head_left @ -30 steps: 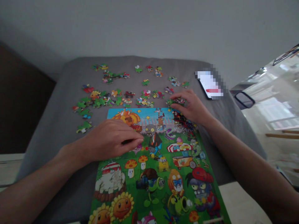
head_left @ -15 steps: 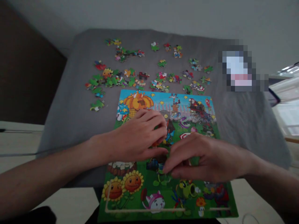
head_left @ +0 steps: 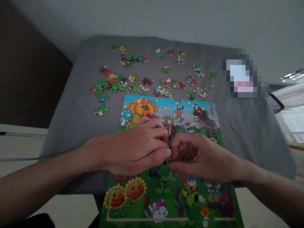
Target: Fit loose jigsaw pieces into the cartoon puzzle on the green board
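Note:
A brightly printed jigsaw board (head_left: 171, 198) with cartoon plants and zombies lies in front of me, its near edge at the bottom of the view. My left hand (head_left: 140, 147) is over its left middle, fingers curled down and thumb pressed beside them; whatever is under the fingertips is hidden. My right hand (head_left: 201, 158) comes in from the right, fingers bent and thumb below them. The two hands almost meet at the board's centre. Between the thumb tips shows a small dark and white patch, too blurred to name. Both palms cover part of the picture.
Loose jigsaw pieces (head_left: 116, 85) lie scattered beyond the board on the grey cloth-covered table (head_left: 68, 120). A pixelated, phone-shaped object (head_left: 241, 74) is at the far right. A pale wall (head_left: 166, 19) stands behind the table, with a dark panel (head_left: 30, 76) at left.
My right hand has moved up and away from the lower middle of the board, toward my left hand. My left thumb has drawn in against its fingers. The view has tilted slightly.

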Demonstrator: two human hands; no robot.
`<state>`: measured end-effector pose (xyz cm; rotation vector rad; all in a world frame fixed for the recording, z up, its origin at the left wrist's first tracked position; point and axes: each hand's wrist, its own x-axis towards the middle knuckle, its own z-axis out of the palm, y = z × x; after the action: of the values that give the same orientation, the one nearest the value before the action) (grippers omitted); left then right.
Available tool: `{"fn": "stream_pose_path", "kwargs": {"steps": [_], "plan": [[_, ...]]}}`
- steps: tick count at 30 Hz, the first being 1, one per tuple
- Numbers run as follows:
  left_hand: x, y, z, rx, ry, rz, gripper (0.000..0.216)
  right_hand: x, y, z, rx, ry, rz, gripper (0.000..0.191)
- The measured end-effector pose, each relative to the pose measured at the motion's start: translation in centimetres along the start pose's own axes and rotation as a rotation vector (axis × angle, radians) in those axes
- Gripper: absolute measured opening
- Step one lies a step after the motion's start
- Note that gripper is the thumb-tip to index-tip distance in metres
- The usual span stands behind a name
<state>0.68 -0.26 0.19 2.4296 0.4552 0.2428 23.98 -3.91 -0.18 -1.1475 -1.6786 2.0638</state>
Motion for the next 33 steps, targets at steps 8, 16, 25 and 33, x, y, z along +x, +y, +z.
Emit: {"fn": "stream_pose_path", "kwargs": {"steps": [8, 16, 25, 33], "plan": [[-0.1, -0.4, -0.3, -0.119, -0.087, 0.022, 0.023, -0.1, 0.0, -0.3, -0.008, -0.071, -0.004, 0.01], [-0.5, -0.2, -0.6, -0.086, -0.169, 0.061, 0.017, 0.0, -0.4, -1.2, -0.216, -0.116, -0.095, 0.017], [-0.5, -0.1, -0.3, -0.064, -0.196, 0.052, 0.017, 0.1, -0.2, -1.5, -0.469, -0.164, -0.274, 0.019], [-0.5, -0.1, 0.1, -0.003, -0.205, 0.081, 0.014, -0.1, -0.2, -1.5, -0.536, -0.147, -0.35, 0.02]]}}
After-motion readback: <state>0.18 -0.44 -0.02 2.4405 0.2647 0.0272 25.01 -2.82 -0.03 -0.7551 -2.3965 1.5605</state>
